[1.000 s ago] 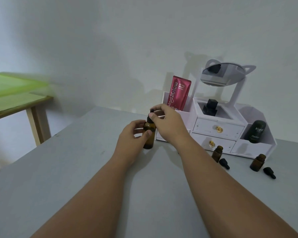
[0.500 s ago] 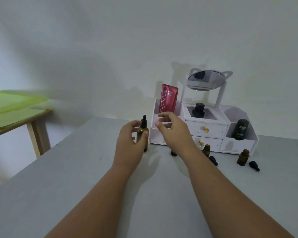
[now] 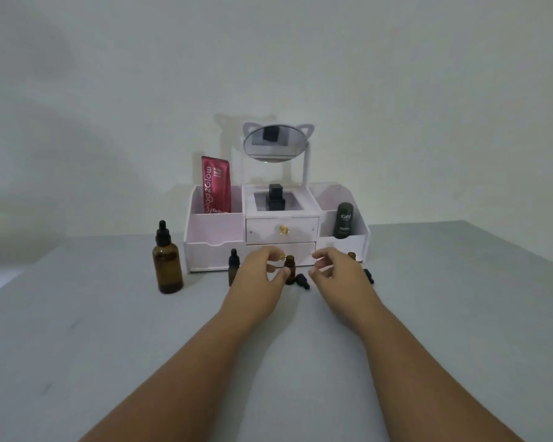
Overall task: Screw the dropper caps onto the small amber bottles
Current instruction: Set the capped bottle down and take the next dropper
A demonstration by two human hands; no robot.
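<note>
Both hands have left the large capped amber bottle (image 3: 168,266), which now stands alone at centre left on the grey table (image 3: 77,330), and moved to the middle of the frame. We see the left hand (image 3: 262,282) curled beside an uncapped small amber bottle (image 3: 290,270), thumb at its side; we cannot tell if it really grips. The bottle stands upright in front of the white organizer (image 3: 214,250). Right hand (image 3: 339,275) hovers just right of it, fingers loosely curled, holding nothing. One black dropper cap (image 3: 302,281) lies on the table between the hands. A capped small bottle (image 3: 233,266) stands just left of the left hand. A second cap (image 3: 368,276) and another open bottle (image 3: 351,255) peek out behind the right hand.
</note>
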